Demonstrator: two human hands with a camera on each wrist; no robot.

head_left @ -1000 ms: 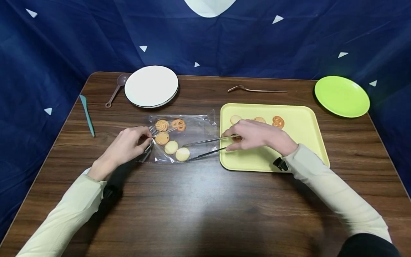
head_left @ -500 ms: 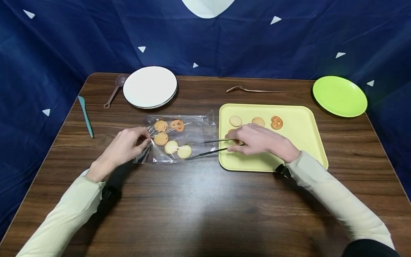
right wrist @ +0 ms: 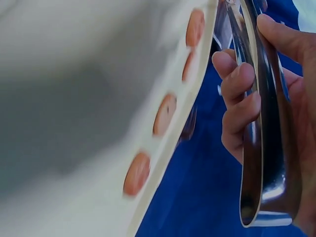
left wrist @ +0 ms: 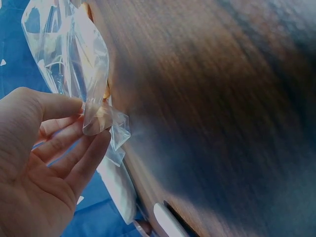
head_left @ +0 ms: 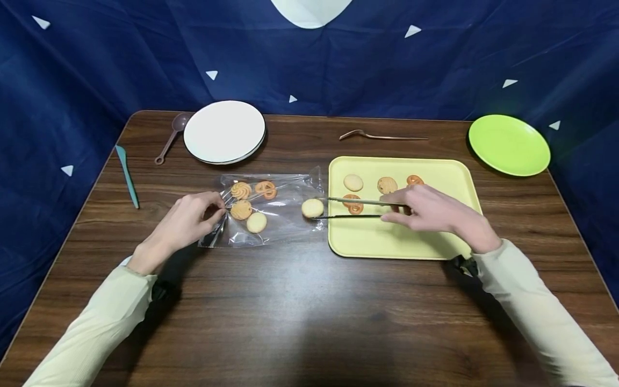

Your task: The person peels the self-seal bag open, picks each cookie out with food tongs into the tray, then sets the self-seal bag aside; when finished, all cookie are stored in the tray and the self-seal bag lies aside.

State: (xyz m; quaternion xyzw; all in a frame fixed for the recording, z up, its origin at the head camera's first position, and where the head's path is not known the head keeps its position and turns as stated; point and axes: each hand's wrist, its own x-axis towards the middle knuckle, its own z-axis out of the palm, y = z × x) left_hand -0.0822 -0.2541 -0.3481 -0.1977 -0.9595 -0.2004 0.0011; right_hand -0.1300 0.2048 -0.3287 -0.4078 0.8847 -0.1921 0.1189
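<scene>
At the left end of a clear plastic bag (head_left: 285,228), my left hand (head_left: 186,220) pinches the film between thumb and fingers. Inside lie a swirl cookie (head_left: 240,190), a pretzel-shaped cookie (head_left: 266,189), a speckled cookie (head_left: 241,210) and a plain round cookie (head_left: 256,222). Metal tongs (head_left: 360,201) are gripped in my right hand (head_left: 430,212) above the yellow tray (head_left: 377,239). Their tips clasp another pale round cookie (head_left: 312,208) at the bag's right end. On the tray are a pale cookie (head_left: 353,183), a speckled one (head_left: 387,185) and two pretzel-shaped cookies (head_left: 353,204), one partly behind my hand.
A white plate (head_left: 224,131) stands at the back left, with a brown spoon (head_left: 170,137) and a teal knife (head_left: 128,177) to its left. A copper-coloured fork (head_left: 387,137) lies behind the tray. At the back right is a green plate (head_left: 509,145).
My right hand has moved right with the tongs, drawing the pale round cookie from beside its neighbour to the bag's right end. My left hand stays at the bag's left end.
</scene>
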